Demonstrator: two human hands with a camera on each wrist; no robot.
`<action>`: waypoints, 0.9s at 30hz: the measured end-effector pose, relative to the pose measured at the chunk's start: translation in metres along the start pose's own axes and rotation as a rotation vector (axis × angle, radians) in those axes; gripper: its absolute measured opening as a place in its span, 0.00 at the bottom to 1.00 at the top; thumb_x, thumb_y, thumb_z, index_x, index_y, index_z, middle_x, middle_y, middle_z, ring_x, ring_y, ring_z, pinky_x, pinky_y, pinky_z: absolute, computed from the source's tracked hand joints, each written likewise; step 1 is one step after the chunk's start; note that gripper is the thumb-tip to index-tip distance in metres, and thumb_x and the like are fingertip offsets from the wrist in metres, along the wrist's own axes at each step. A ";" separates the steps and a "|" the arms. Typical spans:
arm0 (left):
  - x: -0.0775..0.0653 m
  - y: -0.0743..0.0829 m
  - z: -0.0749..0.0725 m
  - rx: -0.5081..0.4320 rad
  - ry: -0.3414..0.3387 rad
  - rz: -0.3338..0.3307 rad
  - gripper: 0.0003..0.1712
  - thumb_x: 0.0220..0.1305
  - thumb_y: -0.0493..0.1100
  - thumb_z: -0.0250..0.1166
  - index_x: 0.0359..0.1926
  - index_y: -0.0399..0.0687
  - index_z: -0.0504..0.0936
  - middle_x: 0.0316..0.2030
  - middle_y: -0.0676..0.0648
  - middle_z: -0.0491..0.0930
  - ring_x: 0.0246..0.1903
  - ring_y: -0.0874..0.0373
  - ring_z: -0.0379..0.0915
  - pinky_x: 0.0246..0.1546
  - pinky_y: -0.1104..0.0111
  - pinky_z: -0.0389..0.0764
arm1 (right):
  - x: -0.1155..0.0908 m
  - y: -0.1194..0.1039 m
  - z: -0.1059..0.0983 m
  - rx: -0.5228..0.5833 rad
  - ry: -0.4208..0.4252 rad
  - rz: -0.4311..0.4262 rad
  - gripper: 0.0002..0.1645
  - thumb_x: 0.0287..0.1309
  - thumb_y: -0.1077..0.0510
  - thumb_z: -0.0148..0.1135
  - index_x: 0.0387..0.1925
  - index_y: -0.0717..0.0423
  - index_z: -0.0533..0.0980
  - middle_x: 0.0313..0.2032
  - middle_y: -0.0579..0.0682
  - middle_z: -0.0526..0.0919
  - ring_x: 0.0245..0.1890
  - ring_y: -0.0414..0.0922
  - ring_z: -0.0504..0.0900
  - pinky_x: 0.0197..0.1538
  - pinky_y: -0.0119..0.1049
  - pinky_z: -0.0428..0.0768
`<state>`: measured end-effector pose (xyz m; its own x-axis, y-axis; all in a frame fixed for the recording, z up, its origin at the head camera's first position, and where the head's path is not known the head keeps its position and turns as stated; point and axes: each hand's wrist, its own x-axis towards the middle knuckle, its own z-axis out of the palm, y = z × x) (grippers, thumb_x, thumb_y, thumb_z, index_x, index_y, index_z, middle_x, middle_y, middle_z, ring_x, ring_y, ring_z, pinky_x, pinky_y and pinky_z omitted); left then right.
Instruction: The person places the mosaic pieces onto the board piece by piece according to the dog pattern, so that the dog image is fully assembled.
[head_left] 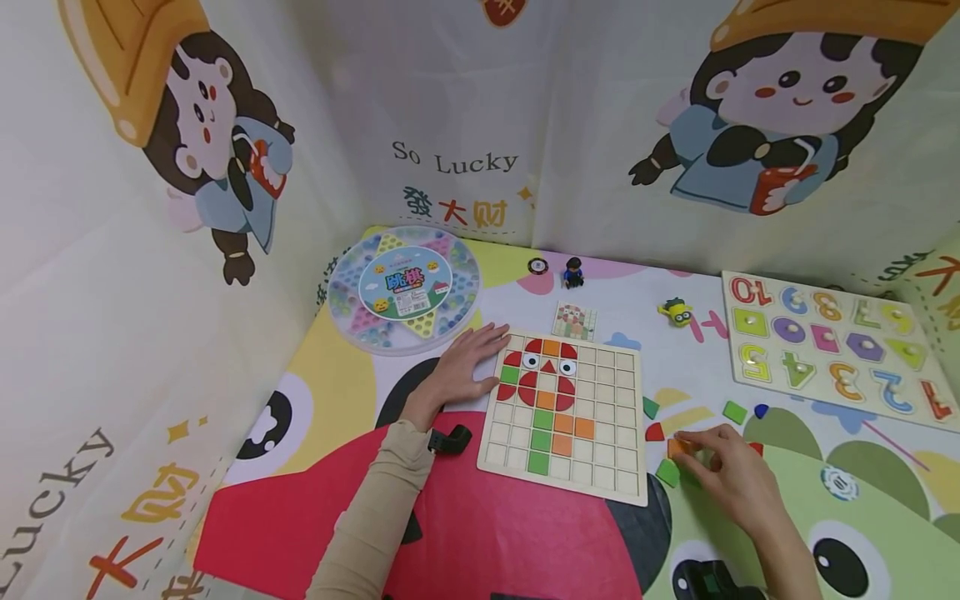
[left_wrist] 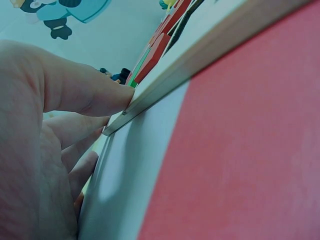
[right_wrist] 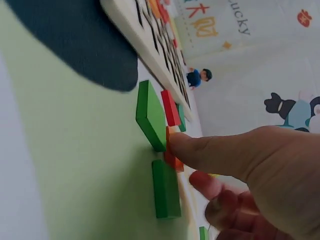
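Note:
A wooden grid board (head_left: 615,483) lies on the patterned mat, with red, orange and green tiles and two eye tiles set in its squares. Fingers extended, my left hand (head_left: 459,371) rests at the board's left edge, and its thumb (left_wrist: 90,92) touches the rim. To the right of the board, my right hand (head_left: 731,471) pinches an orange square tile (head_left: 677,448) with thumb and index finger; the index fingertip is hidden in the right wrist view. Close by lie a green tile (head_left: 667,473), a red tile (head_left: 655,432) and another green tile (head_left: 650,407).
Behind the board are a small pattern card (head_left: 575,320), a toy figure (head_left: 573,272) and a round chip (head_left: 537,266). A round marble game box (head_left: 405,287) sits at back left. A number puzzle board (head_left: 840,346) lies at right, with a yellow toy (head_left: 676,312) nearer the middle.

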<state>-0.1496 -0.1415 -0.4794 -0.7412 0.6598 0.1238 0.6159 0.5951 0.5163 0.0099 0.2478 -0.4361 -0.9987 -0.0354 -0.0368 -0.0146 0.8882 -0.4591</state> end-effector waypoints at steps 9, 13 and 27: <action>0.000 0.000 0.000 -0.005 0.000 -0.001 0.43 0.60 0.52 0.59 0.74 0.41 0.62 0.75 0.43 0.56 0.75 0.45 0.44 0.74 0.51 0.43 | 0.006 -0.004 -0.003 0.058 0.036 0.021 0.12 0.47 0.60 0.77 0.33 0.57 0.81 0.29 0.48 0.77 0.21 0.41 0.67 0.21 0.32 0.63; -0.001 0.000 -0.001 -0.003 -0.001 0.003 0.42 0.60 0.53 0.58 0.73 0.41 0.62 0.75 0.43 0.56 0.75 0.45 0.44 0.74 0.50 0.43 | 0.010 -0.023 0.005 0.205 0.103 -0.089 0.09 0.48 0.63 0.76 0.32 0.55 0.82 0.25 0.44 0.80 0.17 0.35 0.67 0.17 0.30 0.66; 0.000 0.000 0.001 0.001 -0.006 -0.012 0.43 0.60 0.53 0.58 0.74 0.43 0.62 0.75 0.44 0.56 0.75 0.47 0.43 0.74 0.52 0.42 | 0.028 -0.074 0.048 0.303 -0.064 -0.204 0.09 0.45 0.63 0.77 0.31 0.50 0.87 0.27 0.38 0.79 0.22 0.36 0.68 0.24 0.29 0.68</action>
<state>-0.1495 -0.1412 -0.4799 -0.7469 0.6554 0.1124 0.6072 0.6032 0.5172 -0.0147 0.1596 -0.4458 -0.9715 -0.2348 0.0313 -0.1881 0.6846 -0.7042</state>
